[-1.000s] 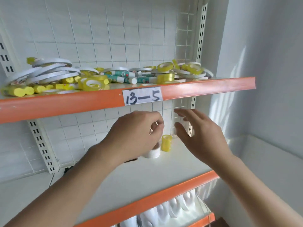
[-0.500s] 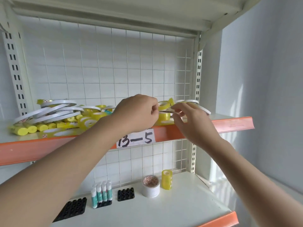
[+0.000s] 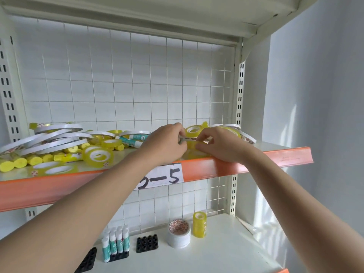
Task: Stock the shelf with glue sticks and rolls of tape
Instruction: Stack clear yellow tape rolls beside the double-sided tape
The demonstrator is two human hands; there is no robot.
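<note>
A: Where are our hands?

B: Both are up at the orange-edged upper shelf, just right of the frame's centre. Our left hand is curled, its fingertips pinching something thin and flat. Our right hand meets it from the other side, fingers bent onto the same piece.

A: What is it we hold?

B: We cannot tell for sure; it is blurred. It looks like a flat yellow roll of tape lying at the shelf's front edge, so both grips are narrow and closed on that roll.

A: And the rest of the stock?

B: At the left of the frame, on the same shelf, lies a heap of thin white tape rolls with yellow glue sticks under and in front of them. A clear yellow tape roll leans near the middle. A handwritten label hangs on the shelf's edge, partly covered by our left forearm.

A: Below that?

B: On the lower shelf, four white-capped glue sticks stand upright in a black holder. Right of them sits an empty black holder, then a wide white tape roll lying flat, and just beside it a yellow tape stack standing upright.
</note>
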